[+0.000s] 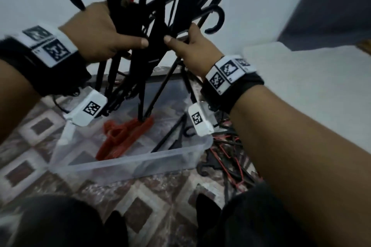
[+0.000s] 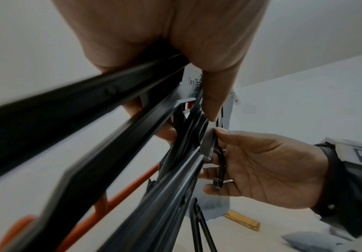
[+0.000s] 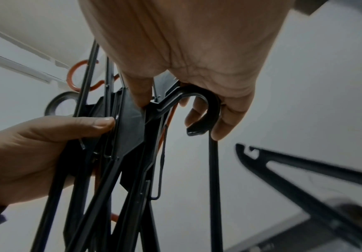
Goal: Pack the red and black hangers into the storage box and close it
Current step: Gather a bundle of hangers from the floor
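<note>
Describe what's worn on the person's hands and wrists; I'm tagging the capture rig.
Both hands, left hand and right hand, are bare. Each wrist has a black strap carrying white blocks printed with black square markers, plus a white marker-tagged camera housing underneath.

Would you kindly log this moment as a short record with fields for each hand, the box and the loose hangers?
left hand: grips bundle of black hangers, held above the box
right hand: holds the same bundle from the other side
box: clear, open, on patterned floor; no lid on it
in box: red hangers, a few black ones
outside box: pile of hangers at its right
</note>
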Available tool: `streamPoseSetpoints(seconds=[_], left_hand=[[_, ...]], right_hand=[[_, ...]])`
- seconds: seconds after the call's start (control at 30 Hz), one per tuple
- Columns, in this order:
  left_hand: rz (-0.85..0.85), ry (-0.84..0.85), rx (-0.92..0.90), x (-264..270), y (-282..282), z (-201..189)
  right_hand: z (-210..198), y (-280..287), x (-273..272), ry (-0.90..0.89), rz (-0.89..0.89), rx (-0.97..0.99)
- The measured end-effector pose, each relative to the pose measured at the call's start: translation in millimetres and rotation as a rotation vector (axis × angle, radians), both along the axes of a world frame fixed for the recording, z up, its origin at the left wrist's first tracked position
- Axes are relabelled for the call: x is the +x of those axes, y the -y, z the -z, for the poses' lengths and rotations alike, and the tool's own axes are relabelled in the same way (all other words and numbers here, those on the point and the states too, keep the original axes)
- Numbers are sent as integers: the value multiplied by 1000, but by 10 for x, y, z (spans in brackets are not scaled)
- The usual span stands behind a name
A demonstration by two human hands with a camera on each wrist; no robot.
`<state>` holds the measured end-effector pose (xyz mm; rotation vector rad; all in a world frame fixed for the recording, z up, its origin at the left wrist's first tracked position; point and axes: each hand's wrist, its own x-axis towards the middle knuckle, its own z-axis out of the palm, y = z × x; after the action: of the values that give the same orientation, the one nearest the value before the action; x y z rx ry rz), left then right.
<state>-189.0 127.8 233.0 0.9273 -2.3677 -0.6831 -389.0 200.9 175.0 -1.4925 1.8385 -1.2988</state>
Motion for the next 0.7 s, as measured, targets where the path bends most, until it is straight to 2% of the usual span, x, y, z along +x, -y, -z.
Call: streamPoseSetpoints(seconds=[0.13,0.27,0.37,0.57,0.7], left_hand=[[-106,132,-27,449,369,520],[-94,190,74,590,670,1225],[-148,325,156,585,877,1664],[-114,492,249,525,1040,2308],[-110,584,325,482,1084,2615]], right_hand=[[512,463,373,120,-115,109],[1026,793,485,173,-157,252],[1375,979,481,134,-108,385],[2083,1192,588,45,0,613],[2338,1262,604,-77,-44,792]])
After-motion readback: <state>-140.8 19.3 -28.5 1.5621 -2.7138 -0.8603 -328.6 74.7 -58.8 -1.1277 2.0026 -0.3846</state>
